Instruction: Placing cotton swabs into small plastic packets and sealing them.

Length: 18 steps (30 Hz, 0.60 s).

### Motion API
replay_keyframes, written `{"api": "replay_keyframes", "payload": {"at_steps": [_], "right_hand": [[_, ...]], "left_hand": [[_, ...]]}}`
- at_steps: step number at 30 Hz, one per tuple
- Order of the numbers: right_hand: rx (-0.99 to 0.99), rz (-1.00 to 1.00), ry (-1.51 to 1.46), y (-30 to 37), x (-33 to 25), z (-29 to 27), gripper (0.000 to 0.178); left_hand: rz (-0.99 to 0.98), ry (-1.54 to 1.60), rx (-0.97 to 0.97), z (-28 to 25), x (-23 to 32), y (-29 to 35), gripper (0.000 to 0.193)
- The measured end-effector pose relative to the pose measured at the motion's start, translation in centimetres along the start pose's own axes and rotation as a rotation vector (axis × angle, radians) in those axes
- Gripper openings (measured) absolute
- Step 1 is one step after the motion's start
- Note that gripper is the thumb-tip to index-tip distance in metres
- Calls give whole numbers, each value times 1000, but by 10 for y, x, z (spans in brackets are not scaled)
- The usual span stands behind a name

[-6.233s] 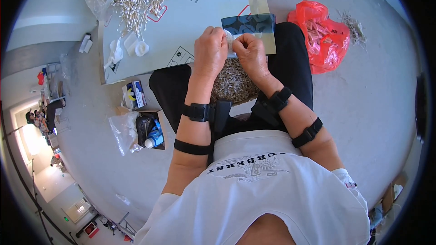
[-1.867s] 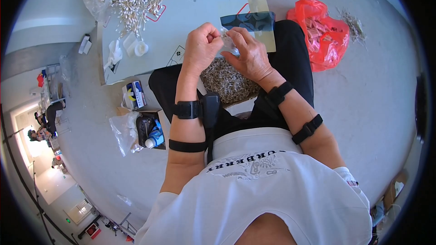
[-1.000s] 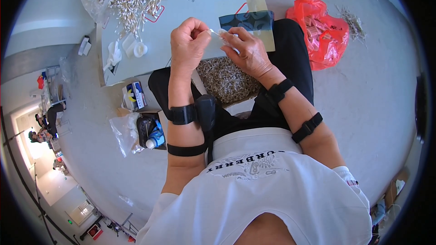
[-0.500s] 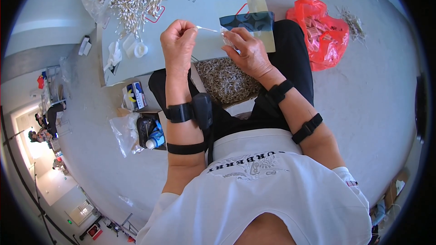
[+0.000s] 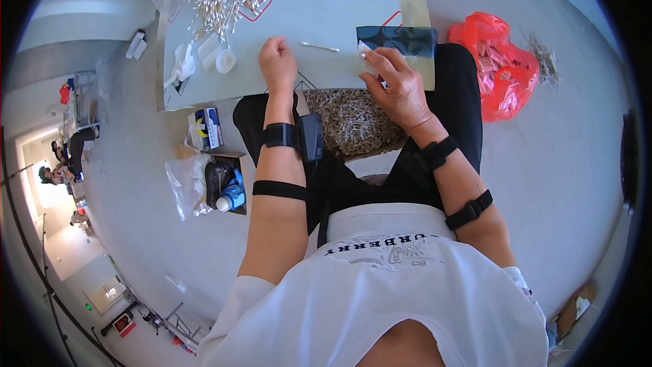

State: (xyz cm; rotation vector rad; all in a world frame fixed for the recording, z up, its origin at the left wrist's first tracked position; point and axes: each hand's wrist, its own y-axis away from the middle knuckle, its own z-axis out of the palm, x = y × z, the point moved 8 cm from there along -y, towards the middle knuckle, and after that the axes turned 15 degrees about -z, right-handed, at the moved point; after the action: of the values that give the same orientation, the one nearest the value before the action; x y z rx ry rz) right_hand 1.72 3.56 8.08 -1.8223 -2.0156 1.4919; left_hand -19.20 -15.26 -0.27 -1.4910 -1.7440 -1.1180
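The left hand [image 5: 278, 66] is holding its fingers curled, any grip impossible to tell; a cotton swab [image 5: 320, 46] is lying on the table [image 5: 292, 22] between both hands, while the right hand [image 5: 399, 88] is pinching crinkled clear plastic [image 5: 363, 48] between thumb and fingers

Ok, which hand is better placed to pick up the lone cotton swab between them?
Probably the left hand: nothing shows in its curled fingers, and it rests near one end of the cotton swab. The right hand is occupied with crinkled clear plastic.
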Motion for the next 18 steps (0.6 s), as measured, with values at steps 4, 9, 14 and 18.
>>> {"api": "replay_keyframes", "payload": {"at_steps": [4, 9, 14, 18], "right_hand": [[-12, -7, 30, 2, 3, 0, 34], [-22, 15, 24, 0, 3, 1, 34], [-27, -2, 38, 2, 6, -4, 36], [-60, 5, 25, -2, 2, -3, 37]], "left_hand": [[744, -470, 38, 30, 57, 56, 25], [671, -723, -196, 43, 46, 90, 23], [477, -724, -561, 41, 44, 97, 6], [438, -401, -99, 3, 61, -3, 8]]}}
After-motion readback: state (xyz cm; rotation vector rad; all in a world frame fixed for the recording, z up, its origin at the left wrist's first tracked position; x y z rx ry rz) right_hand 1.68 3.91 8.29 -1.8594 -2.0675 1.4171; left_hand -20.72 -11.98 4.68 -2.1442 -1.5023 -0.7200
